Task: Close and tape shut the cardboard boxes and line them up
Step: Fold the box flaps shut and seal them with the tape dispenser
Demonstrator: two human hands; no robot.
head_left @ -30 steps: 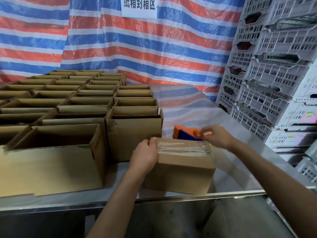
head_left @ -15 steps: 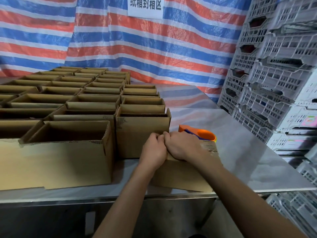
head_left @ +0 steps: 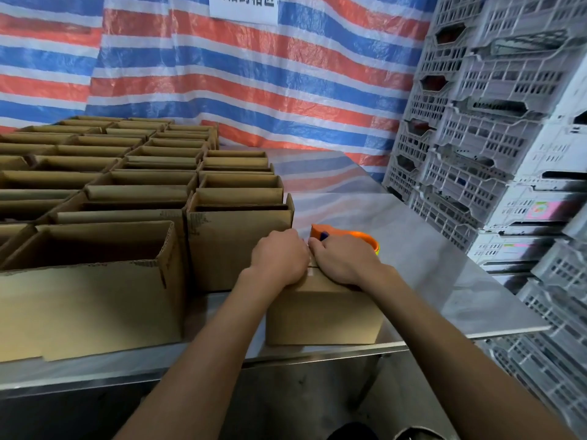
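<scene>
A small closed cardboard box point(head_left: 324, 309) stands at the front edge of the metal table point(head_left: 444, 274). Both my hands lie side by side on the left part of its top. My left hand point(head_left: 279, 258) holds the box's left end, its fingers curled over the far edge. My right hand point(head_left: 343, 258) touches the left one, with its fingers bent down over the same far edge. The hands hide the taped seam. An orange tape dispenser point(head_left: 359, 238) lies on the table just behind the box, with no hand on it.
Several open cardboard boxes point(head_left: 85, 300) fill the table's left side in rows, the nearest one point(head_left: 235, 236) right behind my left hand. Stacked white plastic crates point(head_left: 492, 138) wall off the right. A striped tarp point(head_left: 254, 90) hangs behind.
My right hand let go of the tape dispenser behind the box and came left onto the box top beside my left hand. The box stayed in place.
</scene>
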